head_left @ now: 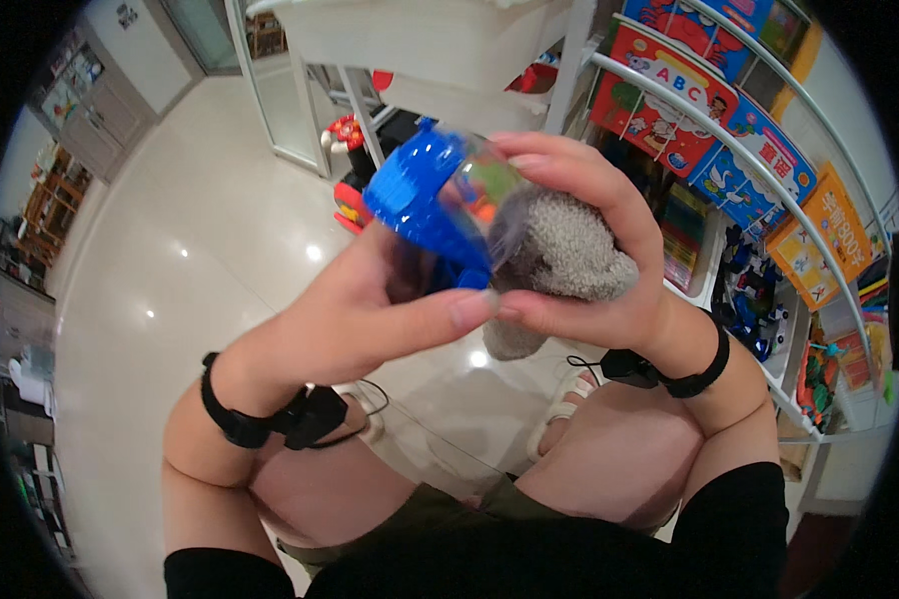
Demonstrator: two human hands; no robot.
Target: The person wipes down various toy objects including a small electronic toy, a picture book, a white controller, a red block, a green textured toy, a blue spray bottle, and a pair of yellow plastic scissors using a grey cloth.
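Note:
My left hand (352, 314) grips a toy-like container by its shiny blue plastic part (419, 180). The container's clear plastic body (487, 176) faces right, with orange and green shapes showing through it. In my right hand (629, 232) is a bunched grey fuzzy cloth (565, 243), pressed against the clear body. One end of the cloth hangs below my fingers. My two thumbs nearly meet under the container. Part of the blue piece is hidden behind my left hand.
At right stands a metal book rack (689, 105) with children's books, and toy bins (757, 299) below. A white table-like unit (419, 37) is ahead, with a red toy (352, 206) under it. Glossy floor tiles (172, 254) extend left. Each wrist wears a strapped black device.

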